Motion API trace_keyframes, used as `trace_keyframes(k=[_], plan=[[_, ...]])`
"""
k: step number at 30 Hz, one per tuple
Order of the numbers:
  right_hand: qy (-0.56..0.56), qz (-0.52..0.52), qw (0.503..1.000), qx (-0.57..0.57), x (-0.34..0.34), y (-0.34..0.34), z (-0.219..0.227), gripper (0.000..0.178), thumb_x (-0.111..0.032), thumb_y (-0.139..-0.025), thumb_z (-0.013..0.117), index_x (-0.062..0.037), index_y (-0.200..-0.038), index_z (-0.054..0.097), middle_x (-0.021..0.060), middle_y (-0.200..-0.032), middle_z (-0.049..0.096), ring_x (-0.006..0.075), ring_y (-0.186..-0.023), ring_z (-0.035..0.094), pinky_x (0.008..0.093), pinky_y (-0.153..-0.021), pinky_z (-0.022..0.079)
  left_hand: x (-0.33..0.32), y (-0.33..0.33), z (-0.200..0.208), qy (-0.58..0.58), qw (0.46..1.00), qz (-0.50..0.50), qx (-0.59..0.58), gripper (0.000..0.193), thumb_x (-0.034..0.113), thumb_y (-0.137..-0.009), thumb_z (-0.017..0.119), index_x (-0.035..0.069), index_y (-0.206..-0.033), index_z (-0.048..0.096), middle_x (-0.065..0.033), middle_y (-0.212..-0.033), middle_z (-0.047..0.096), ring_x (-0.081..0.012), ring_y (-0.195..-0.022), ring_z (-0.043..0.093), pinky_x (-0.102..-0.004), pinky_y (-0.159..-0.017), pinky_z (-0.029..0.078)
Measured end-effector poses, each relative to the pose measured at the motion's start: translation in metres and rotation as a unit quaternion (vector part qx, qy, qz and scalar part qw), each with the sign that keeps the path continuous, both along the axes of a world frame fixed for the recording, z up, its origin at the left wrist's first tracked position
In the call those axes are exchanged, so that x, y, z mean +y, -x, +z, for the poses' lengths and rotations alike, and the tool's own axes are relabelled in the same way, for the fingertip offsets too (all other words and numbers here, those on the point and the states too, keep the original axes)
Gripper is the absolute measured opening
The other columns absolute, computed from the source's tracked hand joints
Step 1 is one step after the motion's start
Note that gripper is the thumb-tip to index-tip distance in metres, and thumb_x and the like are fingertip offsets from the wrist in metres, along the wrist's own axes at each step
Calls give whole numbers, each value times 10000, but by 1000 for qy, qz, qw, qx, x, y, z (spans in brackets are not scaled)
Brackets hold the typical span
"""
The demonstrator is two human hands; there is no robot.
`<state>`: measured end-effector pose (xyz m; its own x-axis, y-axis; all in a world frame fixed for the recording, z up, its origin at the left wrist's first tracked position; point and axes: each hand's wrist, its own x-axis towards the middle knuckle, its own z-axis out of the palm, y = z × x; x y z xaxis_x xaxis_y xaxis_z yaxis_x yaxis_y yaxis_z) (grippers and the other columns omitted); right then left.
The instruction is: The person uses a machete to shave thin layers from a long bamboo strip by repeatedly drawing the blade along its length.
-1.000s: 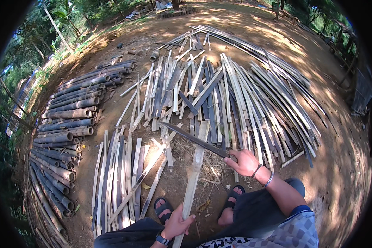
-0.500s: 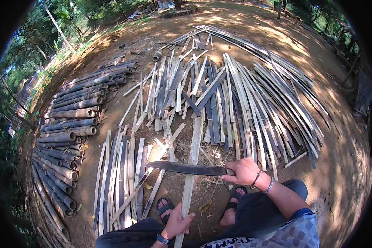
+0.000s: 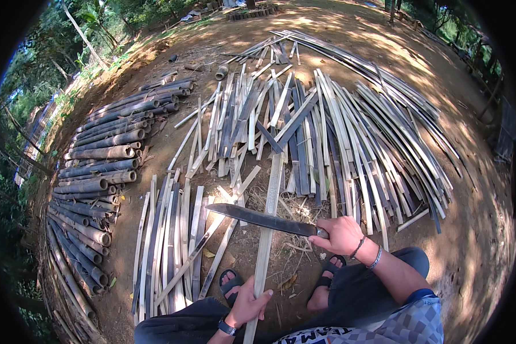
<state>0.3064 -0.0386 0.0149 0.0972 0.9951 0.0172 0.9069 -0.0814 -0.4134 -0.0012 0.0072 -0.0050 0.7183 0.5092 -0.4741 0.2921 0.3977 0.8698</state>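
Note:
My left hand (image 3: 247, 304) is closed around the near end of a long split bamboo strip (image 3: 264, 252), which runs away from me between my feet toward the strip pile. In my right hand (image 3: 339, 235) is the handle of a machete (image 3: 264, 219). Its long dark blade lies across the strip and points left, the tip a little higher than the handle. Whether the edge touches the strip or hovers just over it, I cannot tell. The strip's far end rests on or near other strips.
Split bamboo strips (image 3: 372, 160) are spread ahead and to the right. Another bundle of strips (image 3: 169, 246) lies left of my left foot (image 3: 230, 284). Whole bamboo poles (image 3: 100, 153) are stacked at the far left. Pale shavings (image 3: 295, 246) litter the ground by my right foot (image 3: 327, 281).
The machete's tip has tilted upward and the blade sits slightly farther along the strip. My left hand keeps its grip on the strip. The whole view has shifted slightly.

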Motion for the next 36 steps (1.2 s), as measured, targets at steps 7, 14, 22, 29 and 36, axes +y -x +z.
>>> trace_keyframes(k=[7, 14, 22, 29, 36], plan=[[28, 28, 999, -3, -6, 3, 8, 488, -558, -839, 577, -74, -789, 612, 123, -538, 579, 348, -552, 603, 440, -503, 461, -1, 1, 1, -1, 1000, 8, 2, 453, 70, -926, 545, -13, -1302, 306, 2, -644, 487, -76, -382, 490, -223, -343, 420], [-17, -25, 999, 33, -4, -3, 2, 459, -524, -844, 588, -69, -791, 618, 141, -553, 588, 365, -536, 595, 443, -497, 467, -2, -2, 7, -7, 1000, -2, 13, 457, 79, -925, 555, -9, -1308, 321, -2, -662, 496, -75, -396, 502, -224, -357, 433], [-41, -90, 994, 46, 5, -20, -4, 435, -492, -861, 579, -63, -798, 617, 163, -508, 554, 378, -527, 588, 455, -500, 466, -5, -3, 6, -16, 999, -17, 24, 454, 81, -917, 561, -6, -1301, 335, -3, -662, 500, -76, -398, 505, -226, -357, 434], [-21, -37, 999, 6, 5, -21, 1, 427, -486, -855, 592, -64, -803, 629, 164, -511, 559, 378, -522, 587, 452, -507, 468, -5, -1, 7, -6, 1000, -3, 20, 467, 86, -918, 565, -3, -1311, 330, -5, -659, 503, -78, -396, 504, -229, -357, 434], [-11, -41, 998, 49, -1, -20, 6, 437, -451, -879, 566, -21, -838, 628, 205, -516, 545, 405, -547, 590, 471, -540, 479, -6, -3, 12, -20, 999, -2, 35, 395, 13, -906, 544, -7, -1252, 354, 6, -625, 472, -73, -380, 470, -231, -346, 415]])
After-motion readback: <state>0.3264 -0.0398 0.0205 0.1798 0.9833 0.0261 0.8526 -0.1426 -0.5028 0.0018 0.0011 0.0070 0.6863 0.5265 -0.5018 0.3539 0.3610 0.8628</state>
